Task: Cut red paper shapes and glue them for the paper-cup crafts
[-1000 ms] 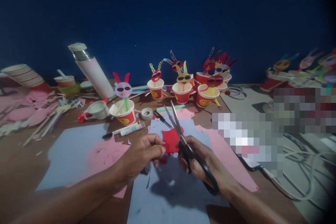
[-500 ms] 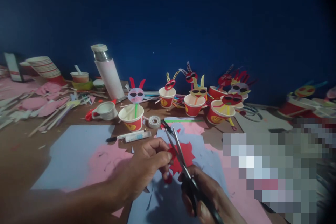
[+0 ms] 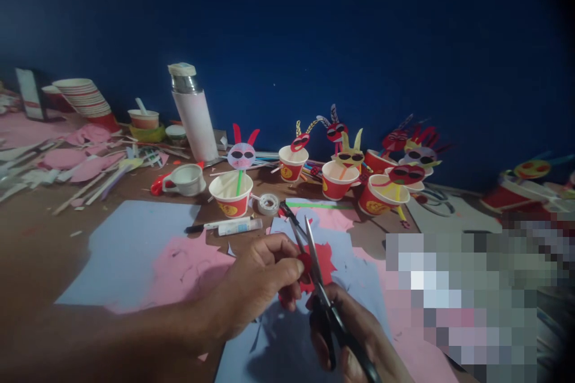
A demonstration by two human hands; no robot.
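Note:
My right hand [image 3: 354, 323] grips a pair of scissors [image 3: 321, 290] by the black handles, its blades pointing away and slightly parted. Between the thumb and fingers of my left hand [image 3: 265, 275] is a small red paper piece [image 3: 304, 261], right beside the blades. Beyond the scissors a larger jagged sheet of red paper [image 3: 326, 260] lies on pale blue paper [image 3: 278, 335]. The left fingertips partly cover the small piece, so its outline is hard to make out.
Red-and-white paper cups [image 3: 231, 194] with paper faces on straws stand behind my hands. Nearby are a tape roll [image 3: 268, 204], a glue tube [image 3: 240, 227], a black pen [image 3: 195, 229], a mug [image 3: 186, 180] and a white flask [image 3: 197, 125]. Paper scraps [image 3: 67, 158] lie leftward; blurred patch at right.
My left hand has shifted slightly right, bringing the small red piece closer to the blades. The blades are a little closer together. The whole view has swung slightly.

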